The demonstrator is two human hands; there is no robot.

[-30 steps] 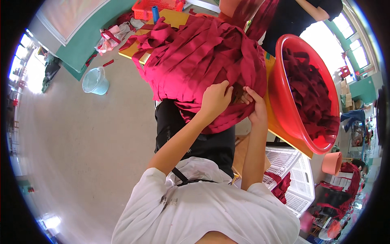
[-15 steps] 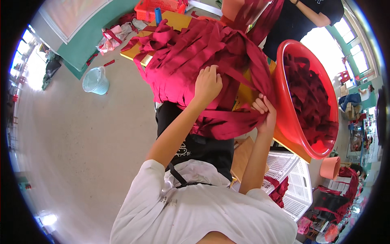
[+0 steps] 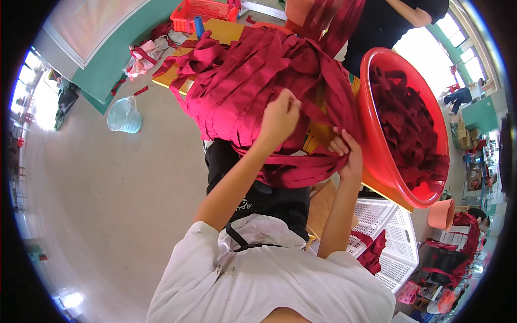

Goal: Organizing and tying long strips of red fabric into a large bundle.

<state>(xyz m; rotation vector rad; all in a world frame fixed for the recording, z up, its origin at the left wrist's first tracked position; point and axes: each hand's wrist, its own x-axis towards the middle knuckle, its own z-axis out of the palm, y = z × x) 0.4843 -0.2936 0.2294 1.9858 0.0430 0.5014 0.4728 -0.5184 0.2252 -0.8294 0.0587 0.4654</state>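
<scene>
A big bundle of red fabric strips [image 3: 253,81] lies on a yellow table [image 3: 215,35] in front of me. My left hand [image 3: 279,116] presses into the front of the bundle with its fingers closed on strips. My right hand [image 3: 344,153] grips a band of strips [image 3: 301,167] that wraps under the bundle's lower edge. To the right stands a large red plastic tub [image 3: 377,145] filled with darker red strips.
A person in a black top [image 3: 388,27] stands beyond the table. A red basket [image 3: 202,11] sits at the table's far end. A pale blue bucket [image 3: 124,116] stands on the floor at left. White crates [image 3: 388,242] with red strips sit at lower right.
My left hand has slid up the bundle. My right hand has pulled a band of strips rightward, away from the left hand and toward the tub. The bundle looks more gathered.
</scene>
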